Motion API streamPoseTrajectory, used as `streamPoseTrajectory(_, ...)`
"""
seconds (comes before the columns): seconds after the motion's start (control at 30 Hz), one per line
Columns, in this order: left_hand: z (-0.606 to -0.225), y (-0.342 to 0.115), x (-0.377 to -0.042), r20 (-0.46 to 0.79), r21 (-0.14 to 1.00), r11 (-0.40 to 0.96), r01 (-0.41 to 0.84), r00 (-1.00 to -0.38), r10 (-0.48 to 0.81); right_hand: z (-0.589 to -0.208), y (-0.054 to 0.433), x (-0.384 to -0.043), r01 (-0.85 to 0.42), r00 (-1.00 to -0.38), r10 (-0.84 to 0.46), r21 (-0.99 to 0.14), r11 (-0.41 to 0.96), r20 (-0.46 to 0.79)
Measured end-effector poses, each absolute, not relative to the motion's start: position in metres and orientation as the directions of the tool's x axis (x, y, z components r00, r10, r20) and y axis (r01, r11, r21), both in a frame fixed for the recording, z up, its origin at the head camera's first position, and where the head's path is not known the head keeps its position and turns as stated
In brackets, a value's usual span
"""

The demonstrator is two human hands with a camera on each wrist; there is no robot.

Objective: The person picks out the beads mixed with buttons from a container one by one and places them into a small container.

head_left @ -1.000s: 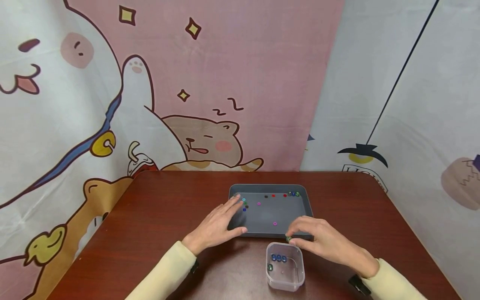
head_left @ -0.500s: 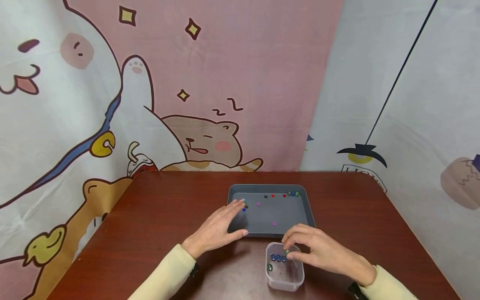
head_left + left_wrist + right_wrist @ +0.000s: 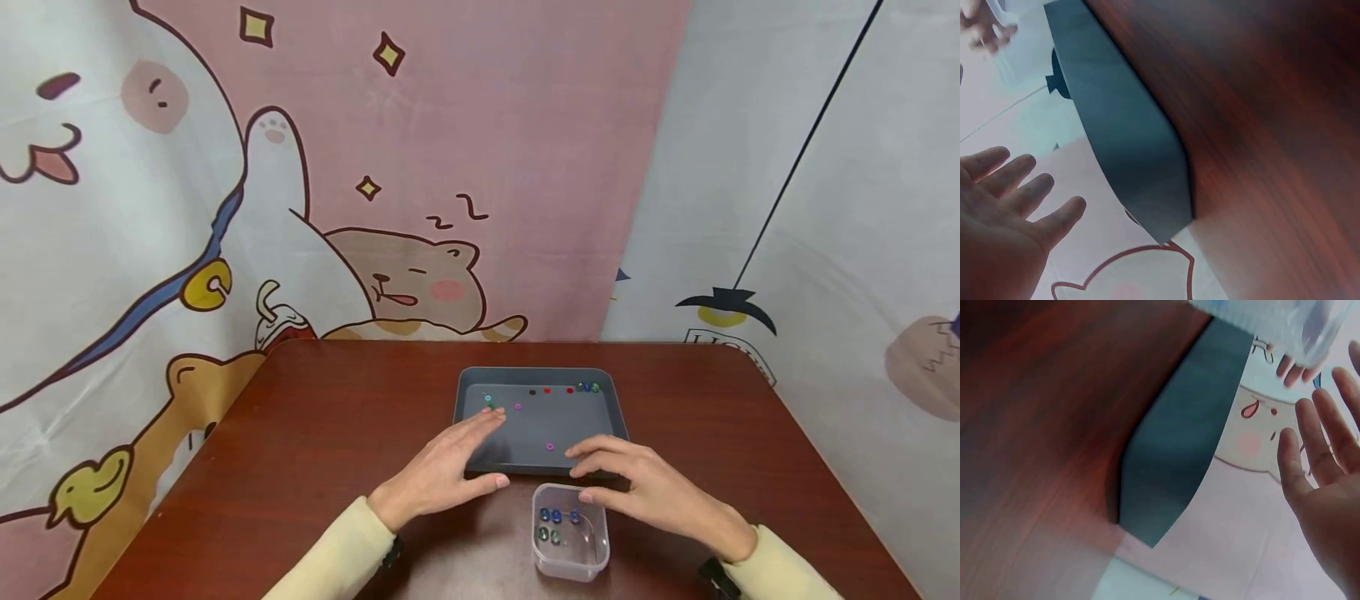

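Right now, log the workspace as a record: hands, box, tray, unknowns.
left hand: fingers extended over left part of gray tray, holding nothing visible
right hand: fingers spread near clear box, holding nothing visible
box contents: three blue marbles, two greenish marbles
tray contents: three marbles at far right corner, two pink rings, red pieces, others
surface: brown table
unknown: anything hidden behind left hand

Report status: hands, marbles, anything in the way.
Left hand empty, over tray; right hand empty, near tub. Five marbles in tub, three in tray. Left hand hides part of tray.
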State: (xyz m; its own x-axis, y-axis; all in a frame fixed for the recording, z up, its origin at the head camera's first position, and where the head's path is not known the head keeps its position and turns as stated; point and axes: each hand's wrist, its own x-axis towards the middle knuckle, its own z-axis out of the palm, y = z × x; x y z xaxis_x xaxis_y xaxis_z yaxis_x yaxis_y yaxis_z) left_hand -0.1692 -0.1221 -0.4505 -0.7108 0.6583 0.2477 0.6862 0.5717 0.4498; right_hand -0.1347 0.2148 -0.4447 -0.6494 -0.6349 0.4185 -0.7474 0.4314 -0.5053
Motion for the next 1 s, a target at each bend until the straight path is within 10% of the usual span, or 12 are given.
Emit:
streamPoseTrajectory(0.4, -0.444, -0.106, -0.150, 0.245, 0.395, 0.434, 0.810, -0.548, 0.799, -0.442, 0.238, -0.176, -0.631, -0.763, -0.410, -0.433, 0.644, 0.501)
streamPoseTrajectory(1.0, -0.446, -0.078, -0.138, 0.164, 0.201, 0.414, 0.888, -0.447, 0.880, -0.459, 0.240, -0.236, -0.566, -0.817, -0.427, -0.402, 0.719, 0.387)
